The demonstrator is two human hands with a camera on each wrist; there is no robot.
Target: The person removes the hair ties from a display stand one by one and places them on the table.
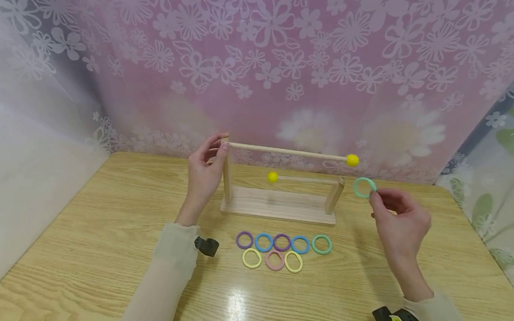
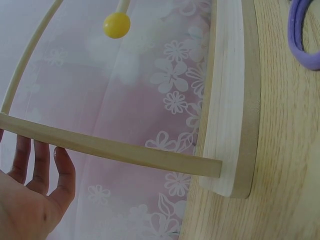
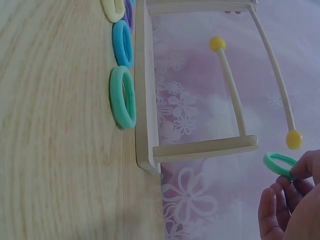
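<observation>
A wooden stand point(image 1: 276, 210) has two upright posts, each bearing a horizontal rod tipped with a yellow ball. My left hand point(image 1: 205, 169) grips the top of the taller left post point(image 1: 227, 178), thumb in front; in the left wrist view its fingers point(image 2: 64, 170) reach behind that post. To the right of the upper rod's yellow ball point(image 1: 352, 160), my right hand point(image 1: 399, 222) pinches a mint-green hair tie point(image 1: 363, 187) between thumb and finger. The hair tie is apart from the ball, and its loop hangs open, also visible in the right wrist view.
In front of the stand, several hair ties lie in two rows on the wooden table point(image 1: 109, 249): purple point(image 1: 245, 232), blue point(image 1: 263, 250) and green point(image 1: 321, 253) behind, yellow point(image 1: 250, 267) and pink point(image 1: 273, 269) nearer. A flowered curtain point(image 1: 263, 80) hangs behind the table.
</observation>
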